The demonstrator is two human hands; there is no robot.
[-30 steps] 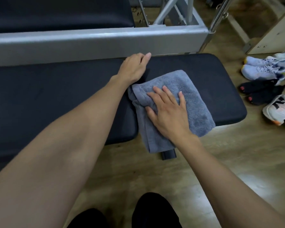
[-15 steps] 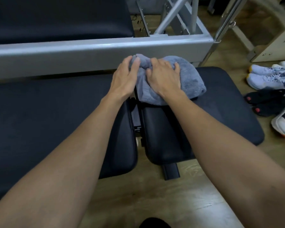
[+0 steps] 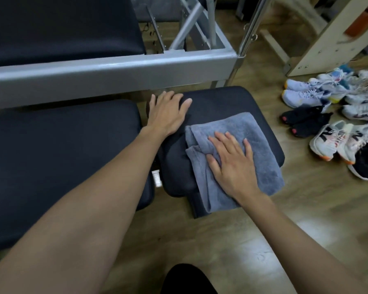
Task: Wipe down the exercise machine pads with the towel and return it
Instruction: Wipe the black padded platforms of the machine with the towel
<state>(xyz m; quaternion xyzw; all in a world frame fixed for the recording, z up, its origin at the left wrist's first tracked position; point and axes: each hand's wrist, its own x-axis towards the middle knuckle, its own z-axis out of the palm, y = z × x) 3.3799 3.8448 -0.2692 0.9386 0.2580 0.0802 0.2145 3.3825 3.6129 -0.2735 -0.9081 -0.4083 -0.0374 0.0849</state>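
A folded grey-blue towel [image 3: 261, 145] lies on the small black pad [image 3: 225, 100] at the right end of the machine, its near edge hanging over the pad's front. My right hand [image 3: 232, 162] presses flat on the towel with straight, spread fingers. My left hand [image 3: 168, 112] rests flat on the far left corner of the same pad, fingers straight, just left of the towel and not touching it. A long black pad [image 3: 62, 149] lies to the left, separated by a narrow gap.
A grey metal frame rail [image 3: 106, 75] runs across behind the pads, with a further black pad [image 3: 62, 26] beyond it. Several shoes [image 3: 323, 115] lie on the wooden floor at the right. A pale wooden unit [image 3: 327, 39] stands at the far right.
My right hand has drawn the towel from the pad's far edge by the rail back toward me. My left hand has come off the towel and now rests on the bare pad corner.
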